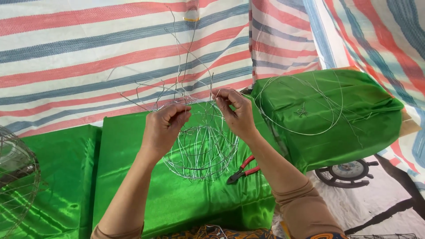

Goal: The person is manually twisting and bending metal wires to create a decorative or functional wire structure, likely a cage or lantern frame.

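Head view: wire basket frame (201,148) is held up over green cloth (133,186), L hand (164,128) and R hand (237,113) both pinched shut on its upper strands; loose ends may spring and prick fingers; pliers (242,170) lie just beside, wire coil (301,106) further right

Silvery-grey wire frame (201,148). Shiny green cloth (177,199) over worktop and box. Red handles on dark-jawed pliers (242,169). Red, blue and white stripes across tarpaulin backdrop (88,53). Tan sleeves (301,208). Black ship's-wheel clock (347,172), pale face.
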